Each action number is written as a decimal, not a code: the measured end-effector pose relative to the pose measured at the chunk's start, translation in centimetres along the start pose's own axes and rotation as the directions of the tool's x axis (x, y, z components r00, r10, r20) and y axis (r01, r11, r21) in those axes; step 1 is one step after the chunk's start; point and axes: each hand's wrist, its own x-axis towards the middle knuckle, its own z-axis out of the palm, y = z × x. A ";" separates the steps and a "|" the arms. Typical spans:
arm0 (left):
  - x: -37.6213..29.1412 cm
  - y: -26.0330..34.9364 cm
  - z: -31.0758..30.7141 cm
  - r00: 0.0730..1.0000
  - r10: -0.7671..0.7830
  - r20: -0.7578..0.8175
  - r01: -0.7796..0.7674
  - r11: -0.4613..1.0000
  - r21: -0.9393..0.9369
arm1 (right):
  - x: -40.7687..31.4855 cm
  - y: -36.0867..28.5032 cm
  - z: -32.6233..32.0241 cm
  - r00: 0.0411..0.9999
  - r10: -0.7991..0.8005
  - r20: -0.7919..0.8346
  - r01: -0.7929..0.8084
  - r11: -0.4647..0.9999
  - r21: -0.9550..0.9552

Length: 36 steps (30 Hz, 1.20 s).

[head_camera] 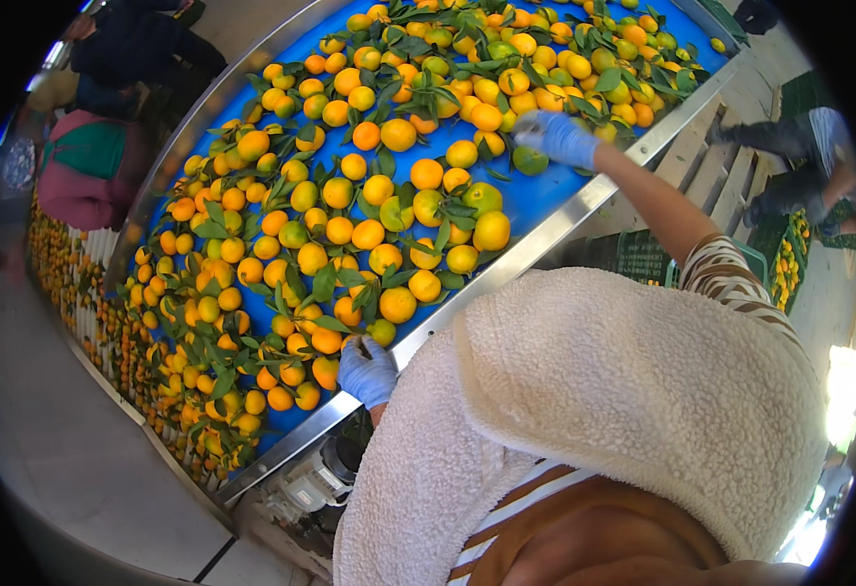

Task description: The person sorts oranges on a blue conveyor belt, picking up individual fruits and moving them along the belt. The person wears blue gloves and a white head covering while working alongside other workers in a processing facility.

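A blue conveyor belt [530, 194] carries many orange and yellow-green mandarins, many with leaves. My right hand [556, 138], in a blue glove and somewhat blurred, is over the belt near its metal side rail, just above a green mandarin [530, 160]; whether its fingers hold anything cannot be told. At the near rail, my left hand [367, 370], also blue-gloved, touches or lies beside mandarins at the belt's edge, close to a greenish one [381, 332]. Its fingertips are partly hidden, so a grip cannot be made out.
A metal rail [501, 271] borders the belt. White rollers [102, 253] with more mandarins lie at left, near people in dark and pink clothes. Green crates [618, 256], a wooden pallet [721, 172] and another gloved person are at right. A motor [311, 487] sits below the rail.
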 end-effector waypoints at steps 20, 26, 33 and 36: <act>-2.1 6.0 4.1 1.000 0.022 -0.011 -0.021 0.998 0.058 | 14.2 12.5 -3.7 0.995 -0.013 0.099 -0.042 0.846 0.532; -2.2 8.2 5.2 0.999 -0.033 0.003 0.033 0.998 0.047 | 14.2 2.4 3.7 0.963 -0.217 0.157 0.213 0.976 0.046; -2.5 9.8 7.4 0.997 0.045 -0.067 -0.043 0.999 0.029 | 6.5 -0.9 8.4 0.760 -0.625 0.181 0.650 0.728 -0.218; -2.7 12.0 7.4 0.999 0.028 -0.023 -0.027 0.998 0.053 | 3.6 -1.5 7.0 0.694 -0.635 0.338 0.719 0.631 -0.291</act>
